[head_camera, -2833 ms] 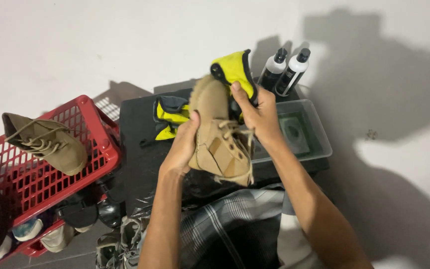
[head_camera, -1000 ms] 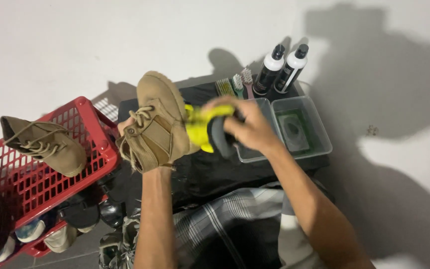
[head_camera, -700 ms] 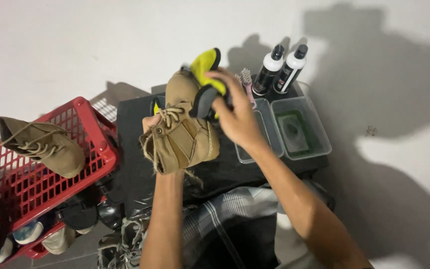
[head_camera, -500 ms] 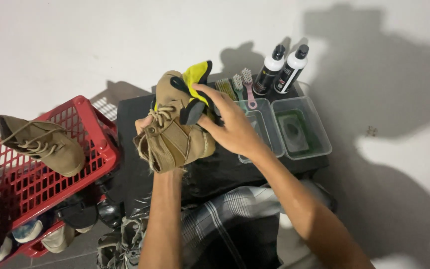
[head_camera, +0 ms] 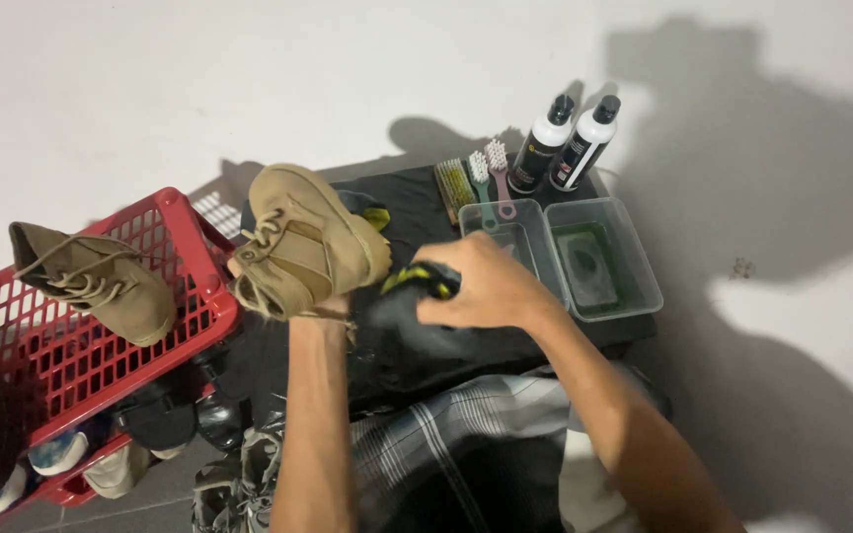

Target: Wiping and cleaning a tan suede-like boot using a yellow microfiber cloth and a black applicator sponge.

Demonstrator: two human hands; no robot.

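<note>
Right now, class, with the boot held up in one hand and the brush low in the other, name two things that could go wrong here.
1. The left hand is inside the tan boot, held above the black mat; its loose laces could snag on the red basket beside it.
2. The right hand, gripping the yellow-and-black brush, is close to the clear trays; a careless sweep might knock them or the two bottles behind.

Your tan lace-up boot (head_camera: 308, 252) is held up, tilted, laces facing you; black-yellow brush (head_camera: 417, 283), probably, just beside it.
</note>
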